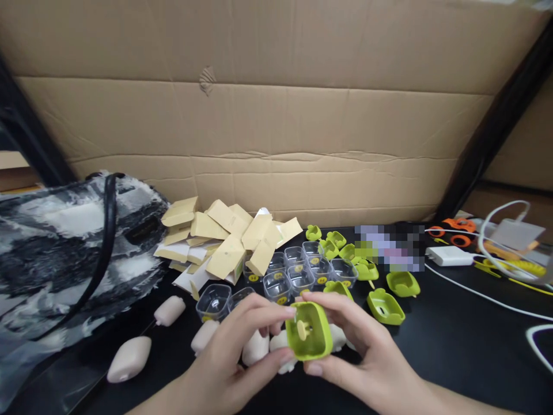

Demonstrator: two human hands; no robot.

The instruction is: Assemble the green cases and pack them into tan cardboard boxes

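Note:
Between my two hands is a green plastic cup-like shell (318, 344), its hollow side turned up toward me, with a small pale yellow piece (303, 330) inside. My left hand (242, 351) grips its left side between thumb and fingers. On the right side, my right hand (358, 346) closes its thumb and fingers around the shell. Several white rounded pieces (256, 348) lie on the table behind and under my hands, partly hidden. More green shells (386, 306) are spread beyond my right hand.
Clear plastic cups (213, 301) with yellow stickers stand behind my hands. Flattened cardboard boxes (224, 253) are piled at the back left, near a black-and-white bag (125, 230). Pinkish-white pieces (129, 358) lie at left. A white charger (450, 256), cables and orange-handled scissors (460, 231) are at right.

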